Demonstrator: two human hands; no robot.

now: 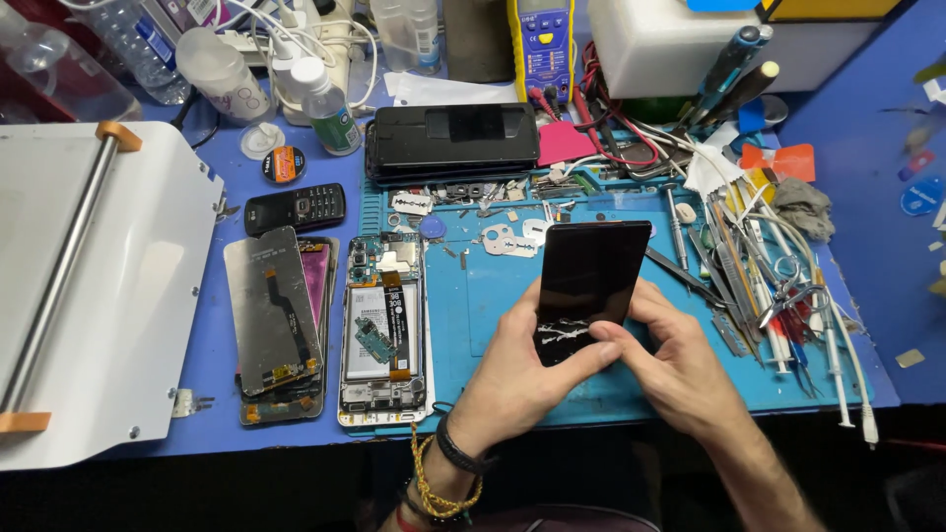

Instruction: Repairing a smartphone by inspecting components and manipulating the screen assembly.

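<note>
Both hands — left hand [522, 369] and right hand [665, 369] — close around the lower end of a black rectangular glass phone screen with white cracks [589, 286], tilted toward the wearer (steadied from both sides) above the blue rubber repair mat [473, 296], beside an opened phone body [384, 330].

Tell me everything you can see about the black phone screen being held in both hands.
The phone screen is a flat, glossy black rectangular panel, seemingly glass, dark and unlit. Its lower end is cracked, with pale fracture lines spreading across it. It is held tilted above the blue work mat, long side running away from the person. The left hand grips its lower left edge, and the right hand its lower right, thumb on the cracked area.
</note>
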